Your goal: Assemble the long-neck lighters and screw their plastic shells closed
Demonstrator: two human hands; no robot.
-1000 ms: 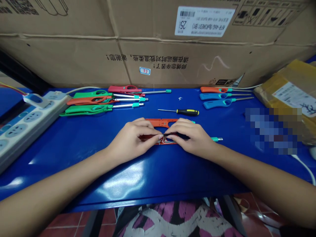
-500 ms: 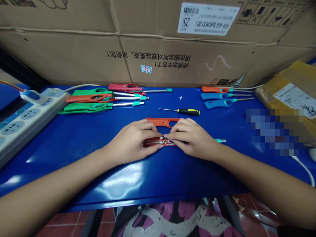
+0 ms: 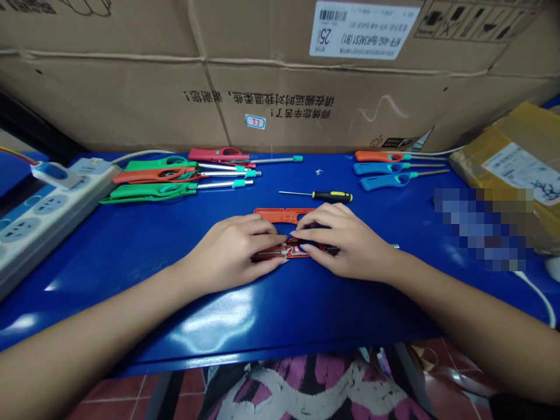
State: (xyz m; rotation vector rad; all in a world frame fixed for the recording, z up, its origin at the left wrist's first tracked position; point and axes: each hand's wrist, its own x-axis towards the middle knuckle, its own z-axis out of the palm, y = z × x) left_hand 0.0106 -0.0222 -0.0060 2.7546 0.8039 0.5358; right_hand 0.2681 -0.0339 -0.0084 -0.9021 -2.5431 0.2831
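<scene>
My left hand (image 3: 231, 249) and my right hand (image 3: 343, 239) meet over an opened orange long-nosed lighter (image 3: 280, 252) lying on the blue table (image 3: 131, 256). Both hands pinch and press on its exposed inner parts, fingertips touching at the middle. The lighter's metal tip (image 3: 395, 247) sticks out past my right wrist. A separate orange shell half (image 3: 280, 214) lies just behind my fingers. Beyond it rests a small screwdriver (image 3: 326, 196) with a black and yellow handle.
Several green, orange and red lighters (image 3: 175, 178) lie at the back left, three orange and blue ones (image 3: 389, 169) at the back right. A white power strip (image 3: 39, 216) runs along the left. A cardboard box (image 3: 280, 76) walls the back; a yellow package (image 3: 520, 157) sits right.
My right hand has slid a little forward and leftward over the lighter, covering more of its nose. My left hand stays pressed on the body.
</scene>
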